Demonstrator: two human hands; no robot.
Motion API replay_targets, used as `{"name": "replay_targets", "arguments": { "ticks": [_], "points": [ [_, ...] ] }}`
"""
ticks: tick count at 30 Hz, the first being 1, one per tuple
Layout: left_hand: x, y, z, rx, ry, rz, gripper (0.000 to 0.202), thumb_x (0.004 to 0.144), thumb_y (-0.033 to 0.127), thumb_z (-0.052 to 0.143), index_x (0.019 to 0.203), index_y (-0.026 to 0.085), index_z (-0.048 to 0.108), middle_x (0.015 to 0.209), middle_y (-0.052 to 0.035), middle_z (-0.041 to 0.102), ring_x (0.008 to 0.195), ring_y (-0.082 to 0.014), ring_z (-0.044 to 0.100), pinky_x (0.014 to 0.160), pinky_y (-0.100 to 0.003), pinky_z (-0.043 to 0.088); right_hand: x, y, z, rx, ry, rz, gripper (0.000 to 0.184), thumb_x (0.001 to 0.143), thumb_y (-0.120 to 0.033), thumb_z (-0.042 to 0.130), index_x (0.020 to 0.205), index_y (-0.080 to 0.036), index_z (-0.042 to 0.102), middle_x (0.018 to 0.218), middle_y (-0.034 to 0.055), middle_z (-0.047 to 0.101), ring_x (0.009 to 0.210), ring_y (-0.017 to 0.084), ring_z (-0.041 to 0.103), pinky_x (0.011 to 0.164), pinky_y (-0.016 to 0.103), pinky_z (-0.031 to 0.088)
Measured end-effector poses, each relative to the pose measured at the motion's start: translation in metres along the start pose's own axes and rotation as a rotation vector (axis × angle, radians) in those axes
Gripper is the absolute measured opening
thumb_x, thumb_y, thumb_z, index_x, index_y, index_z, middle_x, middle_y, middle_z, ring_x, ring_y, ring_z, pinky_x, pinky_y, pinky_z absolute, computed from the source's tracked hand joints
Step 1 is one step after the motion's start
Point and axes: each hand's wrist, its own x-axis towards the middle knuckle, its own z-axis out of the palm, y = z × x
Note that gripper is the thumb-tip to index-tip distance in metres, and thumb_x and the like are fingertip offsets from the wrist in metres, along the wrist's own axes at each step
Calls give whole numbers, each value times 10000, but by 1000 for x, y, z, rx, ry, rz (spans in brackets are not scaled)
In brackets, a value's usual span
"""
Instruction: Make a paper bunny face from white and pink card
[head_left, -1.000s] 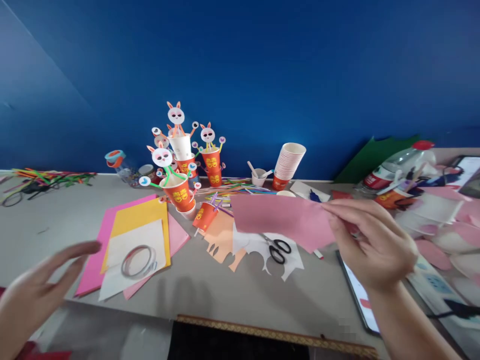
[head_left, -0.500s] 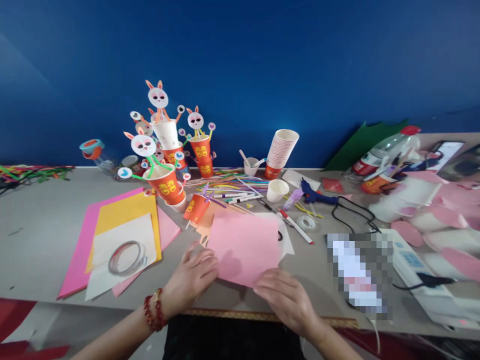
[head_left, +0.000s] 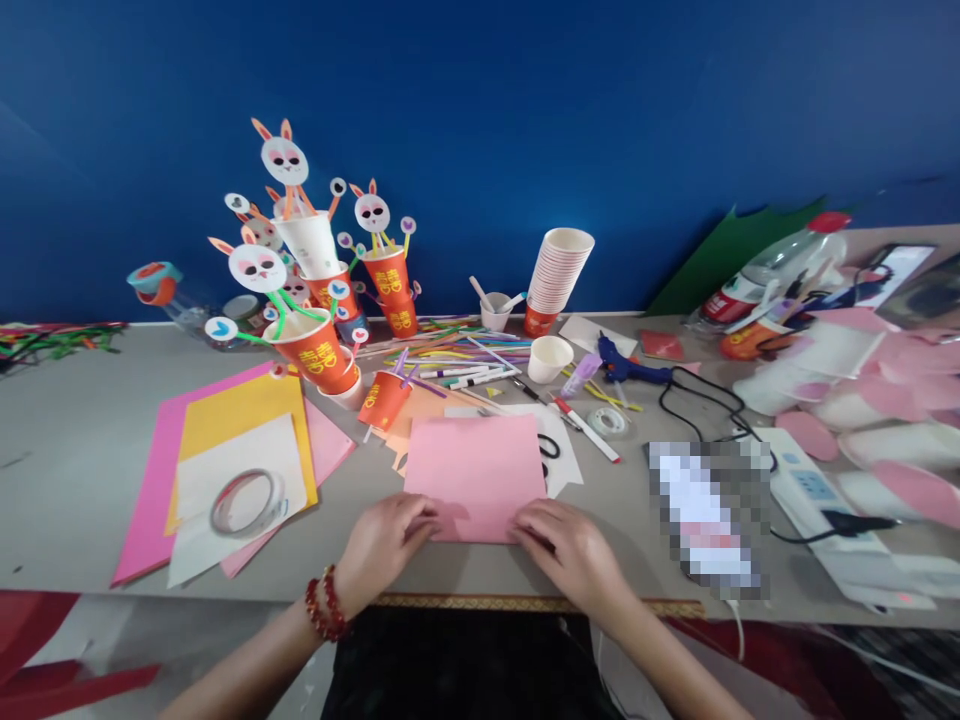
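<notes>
Pink sheet flat on the counter, close to the near edge and directly in front of the person. Left hand at the near left corner of the sheet, fingers bent and touching the paper. Right hand at the near right corner, fingers likewise bent and touching. Pinched there or merely pressed down: cannot tell from this view. Red bead bracelet around the left wrist.

Just past the far right part of the pink sheet, black-handled scissors, partly covered, on cut white paper. Near the far left corner, orange paper and a tilted red cup with purple sticks.

To the left of the left hand, a roll of tape on a white sheet, over yellow paper and magenta paper. Behind these, red and white cups topped with paper rabbit faces.

Beyond the right hand, a red-capped marker, a small white cup and a blue glue gun. Farther back, a leaning stack of paper cups. Off to the right, a phone with a blurred screen beside a white power strip.
</notes>
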Motion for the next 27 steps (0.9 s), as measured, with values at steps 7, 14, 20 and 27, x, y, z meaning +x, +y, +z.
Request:
{"name": "replay_targets", "arguments": {
  "ticks": [7,14,20,27],
  "points": [
    [-20,28,5,316,229,277,275,939,207,500,1189,196,614,1212,-84,670,1163,-250,585,1086,-467,374,0,-1,4,-8,1,39,180,967,-256,504,908,-202,665,865,61,706,816,208,652,719,297,483],
    [-33,35,29,568,-22,520,598,969,440,446,1478,140,354,1541,-94,374,1439,-247,290,1185,-418,229,0,-1,2,-14,-23,21,163,955,-207,508,885,-208,655,828,42,690,802,193,635,713,284,472],
    [-34,27,37,579,-101,436,806,936,628,375,1537,120,197,1594,-107,236,1470,-273,208,1203,-449,128,3,-11,-3,-65,-65,0,147,954,-219,521,916,-205,662,857,45,694,828,200,630,761,309,467],
    [-37,26,42,596,-122,401,828,916,648,394,1546,159,172,1593,-115,234,1471,-299,197,1195,-531,115,14,-22,7,-148,-139,-10,154,945,-273,579,817,-193,611,810,30,664,804,188,617,701,275,448]
  ]
}}
